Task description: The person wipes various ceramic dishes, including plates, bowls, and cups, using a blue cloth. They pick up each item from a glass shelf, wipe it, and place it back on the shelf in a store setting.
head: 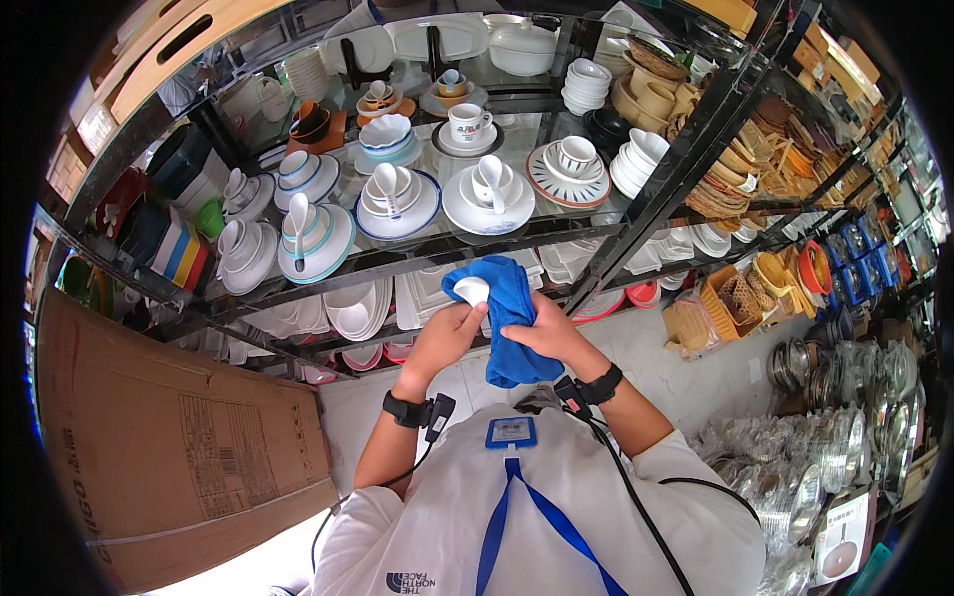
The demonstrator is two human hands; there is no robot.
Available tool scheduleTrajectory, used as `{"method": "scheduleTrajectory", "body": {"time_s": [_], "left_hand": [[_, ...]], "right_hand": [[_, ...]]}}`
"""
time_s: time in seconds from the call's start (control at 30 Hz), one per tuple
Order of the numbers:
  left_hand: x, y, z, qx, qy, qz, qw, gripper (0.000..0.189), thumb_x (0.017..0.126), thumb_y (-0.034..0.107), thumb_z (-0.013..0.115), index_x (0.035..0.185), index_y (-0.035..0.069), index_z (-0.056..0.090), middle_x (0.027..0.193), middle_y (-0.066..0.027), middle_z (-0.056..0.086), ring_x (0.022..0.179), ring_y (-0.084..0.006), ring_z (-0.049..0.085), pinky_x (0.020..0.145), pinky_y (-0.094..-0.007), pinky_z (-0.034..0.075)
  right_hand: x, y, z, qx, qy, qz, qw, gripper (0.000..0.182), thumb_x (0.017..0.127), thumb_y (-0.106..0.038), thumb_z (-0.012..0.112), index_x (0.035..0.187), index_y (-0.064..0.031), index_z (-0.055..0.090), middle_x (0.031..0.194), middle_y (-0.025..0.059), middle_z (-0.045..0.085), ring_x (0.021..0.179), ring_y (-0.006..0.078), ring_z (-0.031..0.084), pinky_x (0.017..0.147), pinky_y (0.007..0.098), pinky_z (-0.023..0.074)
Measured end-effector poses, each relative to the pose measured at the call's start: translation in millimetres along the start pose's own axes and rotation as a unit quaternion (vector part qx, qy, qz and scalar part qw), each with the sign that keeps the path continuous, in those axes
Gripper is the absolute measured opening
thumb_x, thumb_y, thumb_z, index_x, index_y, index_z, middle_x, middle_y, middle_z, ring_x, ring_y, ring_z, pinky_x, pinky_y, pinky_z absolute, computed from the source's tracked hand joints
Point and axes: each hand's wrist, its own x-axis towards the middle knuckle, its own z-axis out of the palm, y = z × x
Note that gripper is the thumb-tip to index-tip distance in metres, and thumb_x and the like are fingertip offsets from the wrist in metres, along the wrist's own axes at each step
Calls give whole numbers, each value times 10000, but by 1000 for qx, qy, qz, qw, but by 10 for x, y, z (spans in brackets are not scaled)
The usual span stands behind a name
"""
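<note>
Between thumb and fingers, my left hand (446,337) grips a white ceramic soup spoon (471,289), its bowl upward. A blue cloth (508,328) is bunched in my right hand (553,334); its upper part lies behind and beside the spoon. Both hands are in front of the glass display shelf, over the gap before its edge. On that shelf stand place settings: a white plate with bowl and spoon (490,195), a blue-rimmed plate set (397,204) and a turquoise-rimmed plate set (317,242). My fingers behind the cloth are hidden.
Black shelf posts (671,164) and the front rail (447,249) border the shelf. A large cardboard box (186,439) stands at the left. Plastic-wrapped metal ware (790,462) is stacked at the right, beyond woven baskets (734,302). Cables (633,484) run from my wristbands.
</note>
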Motion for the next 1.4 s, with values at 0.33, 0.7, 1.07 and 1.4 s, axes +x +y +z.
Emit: {"method": "scheduleTrajectory", "body": {"time_s": [0.33, 0.7, 1.07, 1.4], "left_hand": [[-13, 80, 0, -223, 74, 43, 971, 353, 819, 25, 693, 1123, 1, 514, 763, -38, 638, 611, -58, 590, 513, -201, 464], [7, 75, 78, -309, 189, 96, 927, 265, 877, 7, 600, 1097, 18, 453, 898, -63, 599, 726, -118, 620, 590, -235, 563], [-12, -162, -347, -339, 66, -41, 938, 214, 961, 130, 481, 1147, 31, 440, 800, -43, 595, 650, -142, 620, 562, -251, 502], [-27, -150, 59, 44, 19, 89, 995, 503, 851, 42, 514, 1325, -14, 356, 1070, -249, 578, 1022, -384, 576, 875, -410, 446]], "right_hand": [[68, -163, -80, 7, -74, 5, 997, 510, 685, -185, 714, 1124, 28, 564, 966, 111, 648, 866, 189, 625, 809, 318, 490], [178, -124, 120, -88, -29, -40, 995, 480, 653, -191, 764, 1073, -24, 600, 953, 127, 663, 858, 255, 650, 773, 350, 499], [-34, 57, -76, 39, 70, -63, 995, 478, 694, -202, 792, 1090, -7, 610, 1007, 118, 668, 895, 179, 639, 818, 322, 495], [19, -12, 171, -366, 64, -195, 908, 290, 686, -222, 719, 904, -64, 614, 891, 125, 605, 868, 336, 551, 737, 434, 454]]}}
